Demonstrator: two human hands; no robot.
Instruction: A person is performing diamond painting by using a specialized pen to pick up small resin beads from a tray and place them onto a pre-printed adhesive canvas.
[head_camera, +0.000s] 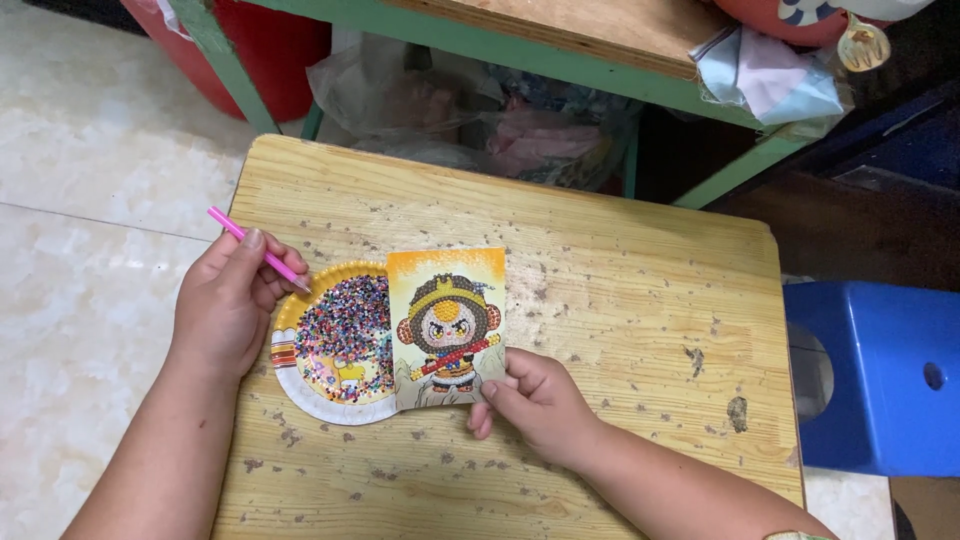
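My left hand (228, 300) grips a thin pink pen (258, 251) with its tip pointing down toward a round paper plate (300, 375) full of tiny coloured beads. My right hand (535, 400) pinches the lower right corner of a small orange picture card (447, 325) showing a cartoon monkey figure. The card overlaps the plate's right side. Both rest on a worn wooden table (620, 300).
A blue plastic stool (880, 370) stands to the right of the table. Behind it is a green-framed shelf (560, 55) with plastic bags beneath and cloths on top. A red bucket (250, 50) sits at the back left on a pale tiled floor (90, 180).
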